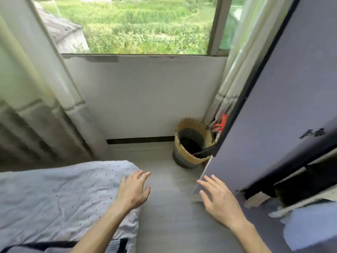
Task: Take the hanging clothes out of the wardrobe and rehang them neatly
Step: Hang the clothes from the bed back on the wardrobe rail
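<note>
Both hands hover empty, fingers spread; the right hand point(221, 201) sits just beside the open wardrobe door point(273, 106), nearer than the left hand point(134, 190).

Bed point(45, 198): on your left; your left hand point(134, 190) is over its near corner.
Floor point(173, 225): runs ahead of you, between the bed and the wardrobe door.
Wardrobe door point(282, 106): on your right; your right hand point(220, 199) is just beside its lower edge.
Basket point(189, 143): on the floor, far right corner, against the door.
Window point(136, 24): straight ahead, above the wall.
Curtains point(36, 88): one on each side of the window.
</note>
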Demonstrator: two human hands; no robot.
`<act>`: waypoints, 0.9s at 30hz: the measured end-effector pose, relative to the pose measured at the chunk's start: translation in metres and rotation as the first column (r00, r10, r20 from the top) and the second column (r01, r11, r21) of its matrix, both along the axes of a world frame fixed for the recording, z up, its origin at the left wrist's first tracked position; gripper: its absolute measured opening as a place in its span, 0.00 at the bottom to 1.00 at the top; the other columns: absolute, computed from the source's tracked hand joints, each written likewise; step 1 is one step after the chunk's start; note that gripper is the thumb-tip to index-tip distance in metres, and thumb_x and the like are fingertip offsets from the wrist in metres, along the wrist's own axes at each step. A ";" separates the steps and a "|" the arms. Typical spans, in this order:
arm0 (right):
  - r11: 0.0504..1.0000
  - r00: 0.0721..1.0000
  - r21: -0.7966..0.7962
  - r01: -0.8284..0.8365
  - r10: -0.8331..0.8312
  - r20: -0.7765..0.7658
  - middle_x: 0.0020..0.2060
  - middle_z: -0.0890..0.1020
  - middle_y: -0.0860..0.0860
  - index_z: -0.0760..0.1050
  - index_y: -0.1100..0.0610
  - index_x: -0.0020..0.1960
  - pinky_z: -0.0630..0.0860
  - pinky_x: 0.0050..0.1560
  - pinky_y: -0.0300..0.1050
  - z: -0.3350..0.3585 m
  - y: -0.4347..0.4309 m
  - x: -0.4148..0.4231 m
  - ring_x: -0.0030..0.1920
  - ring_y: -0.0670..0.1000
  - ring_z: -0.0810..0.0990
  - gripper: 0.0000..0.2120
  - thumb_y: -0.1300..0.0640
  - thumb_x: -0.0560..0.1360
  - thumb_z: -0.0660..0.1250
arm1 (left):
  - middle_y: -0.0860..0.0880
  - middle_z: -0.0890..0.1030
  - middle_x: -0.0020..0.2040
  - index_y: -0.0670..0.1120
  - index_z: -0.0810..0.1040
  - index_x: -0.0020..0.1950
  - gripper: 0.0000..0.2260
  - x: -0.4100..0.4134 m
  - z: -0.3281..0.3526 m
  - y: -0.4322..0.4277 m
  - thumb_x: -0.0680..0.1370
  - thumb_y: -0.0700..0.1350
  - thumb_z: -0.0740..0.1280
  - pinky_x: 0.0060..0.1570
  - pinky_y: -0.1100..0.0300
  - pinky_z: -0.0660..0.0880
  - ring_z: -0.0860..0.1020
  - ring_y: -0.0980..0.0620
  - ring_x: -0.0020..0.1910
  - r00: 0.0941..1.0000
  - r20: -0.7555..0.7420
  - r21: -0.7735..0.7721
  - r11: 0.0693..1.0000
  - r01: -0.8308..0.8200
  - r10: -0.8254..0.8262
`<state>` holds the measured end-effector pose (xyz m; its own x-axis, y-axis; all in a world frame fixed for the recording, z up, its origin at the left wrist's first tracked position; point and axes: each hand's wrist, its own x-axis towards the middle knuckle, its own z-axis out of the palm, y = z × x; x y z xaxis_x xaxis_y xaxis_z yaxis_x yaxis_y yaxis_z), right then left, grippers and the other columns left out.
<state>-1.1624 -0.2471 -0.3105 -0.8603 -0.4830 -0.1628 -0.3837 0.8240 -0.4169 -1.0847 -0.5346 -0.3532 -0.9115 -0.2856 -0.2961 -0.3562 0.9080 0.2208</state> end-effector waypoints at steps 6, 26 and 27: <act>0.914 0.914 0.031 -0.404 0.405 -0.009 0.77 0.63 0.41 0.66 0.41 0.74 0.51 0.78 0.45 0.005 -0.120 0.017 0.79 0.44 0.51 0.20 0.44 0.82 0.56 | 0.54 0.62 0.78 0.56 0.60 0.78 0.26 0.141 -0.004 -0.073 0.80 0.58 0.54 0.73 0.47 0.57 0.59 0.52 0.77 0.909 0.066 -0.028 0.912 -0.410 0.411; 0.183 0.185 0.031 -0.983 0.982 0.039 0.77 0.63 0.44 0.63 0.42 0.76 0.53 0.77 0.46 -0.014 -0.269 0.163 0.80 0.50 0.53 0.22 0.45 0.83 0.55 | 0.55 0.63 0.78 0.57 0.61 0.79 0.24 0.397 -0.007 0.026 0.82 0.58 0.56 0.73 0.49 0.60 0.64 0.51 0.76 0.261 0.104 -0.032 0.266 -0.964 0.960; 0.155 0.157 0.039 -0.987 0.987 0.047 0.77 0.63 0.44 0.62 0.42 0.77 0.53 0.77 0.46 -0.019 -0.271 0.168 0.80 0.50 0.53 0.22 0.45 0.83 0.55 | 0.56 0.63 0.78 0.56 0.60 0.79 0.24 0.402 -0.009 0.031 0.82 0.57 0.55 0.72 0.51 0.60 0.64 0.52 0.75 0.239 0.108 -0.035 0.244 -0.969 0.965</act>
